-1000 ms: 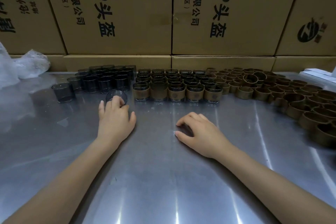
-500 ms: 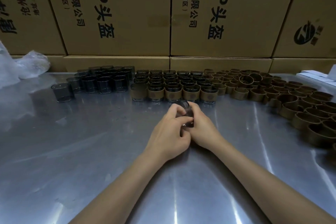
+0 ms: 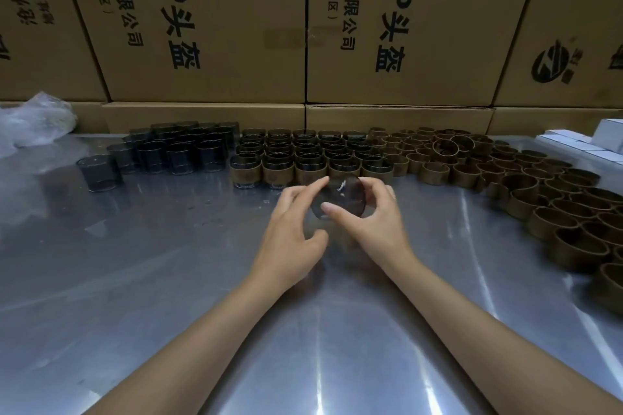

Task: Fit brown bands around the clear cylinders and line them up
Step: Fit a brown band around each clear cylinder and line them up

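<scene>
Above the metal table [image 3: 135,280] my right hand [image 3: 374,226] grips one clear cylinder [image 3: 344,195] between thumb and curled fingers, tilted with its round end toward me. The straight fingers of my left hand [image 3: 293,226] touch its left side. Bare clear cylinders [image 3: 178,152] stand grouped at the back left, one [image 3: 99,173] apart from them. Banded cylinders [image 3: 310,162] stand in rows at the back centre. Several loose brown bands [image 3: 505,178] spread over the right side.
Large printed cardboard boxes [image 3: 209,27] form a wall behind the table. A crumpled plastic bag [image 3: 37,118] lies at the far left. Small white boxes [image 3: 580,145] sit at the far right edge.
My left hand picked a clear cylinder from the left and carried it to the centre. My right hand rose off the table and now grips it, while the left fingers have straightened.
</scene>
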`<action>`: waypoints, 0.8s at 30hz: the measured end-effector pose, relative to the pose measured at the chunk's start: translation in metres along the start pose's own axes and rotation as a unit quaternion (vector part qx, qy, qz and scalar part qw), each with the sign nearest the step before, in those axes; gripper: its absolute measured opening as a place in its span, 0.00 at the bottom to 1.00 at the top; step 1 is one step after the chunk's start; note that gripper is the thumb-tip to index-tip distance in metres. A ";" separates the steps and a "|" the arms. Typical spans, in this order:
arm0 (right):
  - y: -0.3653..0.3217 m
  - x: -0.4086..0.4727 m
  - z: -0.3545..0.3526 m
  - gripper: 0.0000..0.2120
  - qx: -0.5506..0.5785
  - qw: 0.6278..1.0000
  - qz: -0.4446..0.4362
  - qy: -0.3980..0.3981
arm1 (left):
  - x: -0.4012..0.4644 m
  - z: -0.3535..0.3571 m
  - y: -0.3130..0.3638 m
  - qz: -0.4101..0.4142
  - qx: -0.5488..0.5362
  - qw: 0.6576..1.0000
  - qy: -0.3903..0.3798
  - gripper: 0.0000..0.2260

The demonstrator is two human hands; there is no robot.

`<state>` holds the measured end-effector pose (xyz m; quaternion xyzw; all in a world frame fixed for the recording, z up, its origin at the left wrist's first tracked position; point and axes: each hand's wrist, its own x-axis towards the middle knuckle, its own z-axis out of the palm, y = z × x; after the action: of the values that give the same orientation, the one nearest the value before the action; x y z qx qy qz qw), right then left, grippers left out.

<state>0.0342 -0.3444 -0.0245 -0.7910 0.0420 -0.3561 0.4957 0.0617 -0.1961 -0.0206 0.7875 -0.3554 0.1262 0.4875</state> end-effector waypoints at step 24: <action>-0.002 0.000 0.000 0.32 -0.018 0.996 0.052 -0.068 | 0.003 0.003 -0.014 -0.114 0.021 0.991 -0.065 0.23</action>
<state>0.0337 -0.3436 -0.0231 -0.8186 0.0560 -0.2747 0.5013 0.0734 -0.1958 -0.0299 0.8397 -0.2911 0.0260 0.4578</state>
